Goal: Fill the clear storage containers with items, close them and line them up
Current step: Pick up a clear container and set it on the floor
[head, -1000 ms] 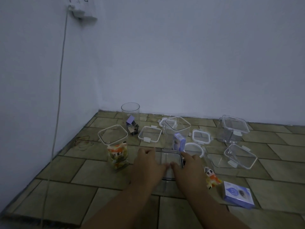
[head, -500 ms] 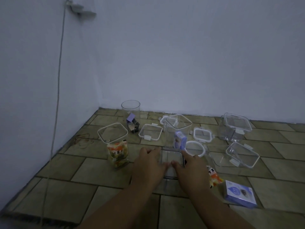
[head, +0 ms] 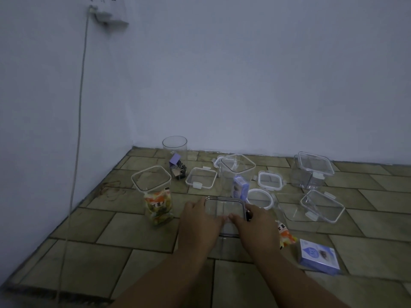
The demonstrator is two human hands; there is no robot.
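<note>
A clear, dark-rimmed lid (head: pixel 224 207) sits on a tall clear container (head: pixel 226 243) on the floor in front of me. My left hand (head: pixel 198 223) holds its left side and my right hand (head: pixel 255 225) its right side, thumbs pressing on top. A lidded square container (head: pixel 153 187) holding a snack packet stands to the left. Behind are a round jar (head: pixel 175 156) with small items and an open square container (head: pixel 236 174) with a blue box inside. Two lidded low containers (head: pixel 311 170) (head: pixel 320 206) are at the right.
Loose lids (head: pixel 201 177) (head: pixel 271 180) and a white ring lid (head: pixel 259 197) lie on the tiled floor. An orange snack packet (head: pixel 285 236) and a blue box (head: pixel 318 255) lie to my right. A cable (head: pixel 77 130) hangs from a wall socket at left.
Both hands stay on the dark-rimmed lid, shifting slightly closer together with the thumbs pressing its top. The camera view has dipped a little.
</note>
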